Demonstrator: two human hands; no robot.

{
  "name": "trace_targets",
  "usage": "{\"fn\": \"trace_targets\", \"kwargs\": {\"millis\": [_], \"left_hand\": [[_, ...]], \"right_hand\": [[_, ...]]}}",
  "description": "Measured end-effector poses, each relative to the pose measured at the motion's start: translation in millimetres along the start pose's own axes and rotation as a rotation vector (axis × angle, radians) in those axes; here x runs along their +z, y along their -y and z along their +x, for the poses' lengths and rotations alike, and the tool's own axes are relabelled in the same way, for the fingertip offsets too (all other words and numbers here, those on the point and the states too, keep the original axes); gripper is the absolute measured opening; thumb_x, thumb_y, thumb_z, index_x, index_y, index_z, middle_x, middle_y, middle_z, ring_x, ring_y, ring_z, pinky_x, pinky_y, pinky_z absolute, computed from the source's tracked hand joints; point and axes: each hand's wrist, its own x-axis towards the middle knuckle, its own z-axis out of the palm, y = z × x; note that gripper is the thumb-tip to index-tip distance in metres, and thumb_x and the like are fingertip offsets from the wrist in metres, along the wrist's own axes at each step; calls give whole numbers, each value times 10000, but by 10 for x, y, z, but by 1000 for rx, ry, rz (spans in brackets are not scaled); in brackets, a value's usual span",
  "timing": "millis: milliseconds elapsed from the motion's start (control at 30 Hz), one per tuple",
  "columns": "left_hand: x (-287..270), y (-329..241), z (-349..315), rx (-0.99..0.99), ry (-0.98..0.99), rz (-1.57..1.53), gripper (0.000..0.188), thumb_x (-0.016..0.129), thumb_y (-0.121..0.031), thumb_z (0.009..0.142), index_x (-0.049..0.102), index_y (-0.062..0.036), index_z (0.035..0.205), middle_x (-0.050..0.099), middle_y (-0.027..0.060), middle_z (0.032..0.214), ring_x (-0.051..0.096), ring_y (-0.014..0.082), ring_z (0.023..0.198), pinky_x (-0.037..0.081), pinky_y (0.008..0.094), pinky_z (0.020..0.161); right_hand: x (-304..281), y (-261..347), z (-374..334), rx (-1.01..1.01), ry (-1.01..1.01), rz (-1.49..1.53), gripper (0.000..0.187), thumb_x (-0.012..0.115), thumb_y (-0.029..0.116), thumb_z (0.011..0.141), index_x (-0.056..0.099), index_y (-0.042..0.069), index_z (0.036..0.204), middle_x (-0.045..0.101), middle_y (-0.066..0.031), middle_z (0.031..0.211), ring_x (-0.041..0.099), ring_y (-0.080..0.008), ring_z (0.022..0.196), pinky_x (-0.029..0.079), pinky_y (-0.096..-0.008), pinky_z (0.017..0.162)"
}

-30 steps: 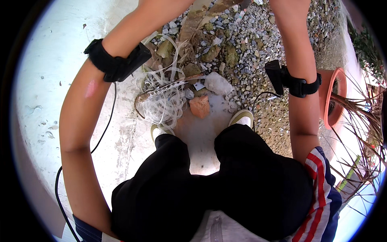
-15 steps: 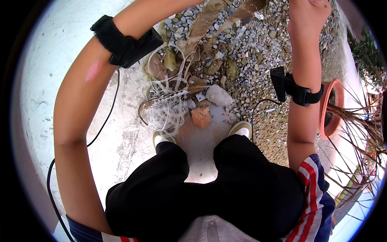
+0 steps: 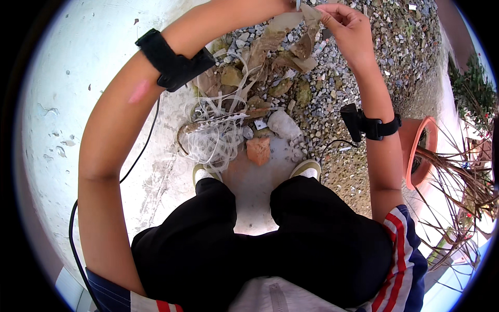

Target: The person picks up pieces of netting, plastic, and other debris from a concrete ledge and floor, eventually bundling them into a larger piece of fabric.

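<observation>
My right hand [image 3: 351,25] pinches a plastic strip [image 3: 286,22], likely light, limp, best held at this edge; cropped left hand [image 3: 284,5], can't tell.

A dull brownish strip [image 3: 286,22] of thin, partly see-through material, creased and dirty-looking, is pinched at its upper end in the right hand's fingers [image 3: 330,21]. From the fingertips it slants down to the left, with a looser fold beneath them; its lower end is unclear.
</observation>
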Motion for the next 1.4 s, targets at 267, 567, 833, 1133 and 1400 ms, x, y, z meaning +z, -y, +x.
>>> {"fn": "trace_targets", "kwargs": {"millis": [267, 567, 833, 1133, 1400], "left_hand": [[393, 948, -603, -92, 294, -154, 377, 771, -340, 755, 644, 13, 792, 563, 113, 614, 498, 217, 563, 439, 352, 597], [689, 1486, -718, -203, 374, -103, 305, 726, -323, 691, 638, -40, 762, 641, 151, 729, 636, 316, 717, 490, 403, 664], [866, 1533, -688, -282, 364, -57, 344, 737, -347, 680, 647, -36, 796, 644, 160, 745, 633, 331, 723, 494, 394, 683], [866, 1412, -733, -192, 341, -213, 339, 742, -309, 734, 672, -20, 896, 647, 154, 746, 623, 313, 688, 479, 386, 659], [1036, 1575, -832, -197, 457, -304, 348, 768, -335, 750, 669, -14, 843, 614, 90, 678, 538, 176, 621, 445, 333, 633]], "right_hand": [[320, 15, 49, -165, 340, -361, 160, 684, 214, 839, 695, 60, 880, 634, -45, 690, 578, -161, 618, 467, -320, 579], [990, -312, 136, -204, 427, -509, 173, 661, 245, 857, 658, 84, 921, 582, -54, 649, 581, -207, 606, 467, -347, 579], [1158, -125, -87, -379, 314, -578, 191, 663, 302, 824, 635, 163, 952, 613, -43, 869, 628, -266, 825, 502, -412, 678], [1287, -237, -26, -370, 534, -677, 220, 733, 307, 765, 696, 190, 948, 578, -48, 911, 583, -263, 948, 436, -414, 831], [1370, -219, -35, -371, 615, -783, 241, 756, 333, 732, 723, 192, 925, 578, -61, 980, 547, -260, 1036, 397, -418, 892]]}}
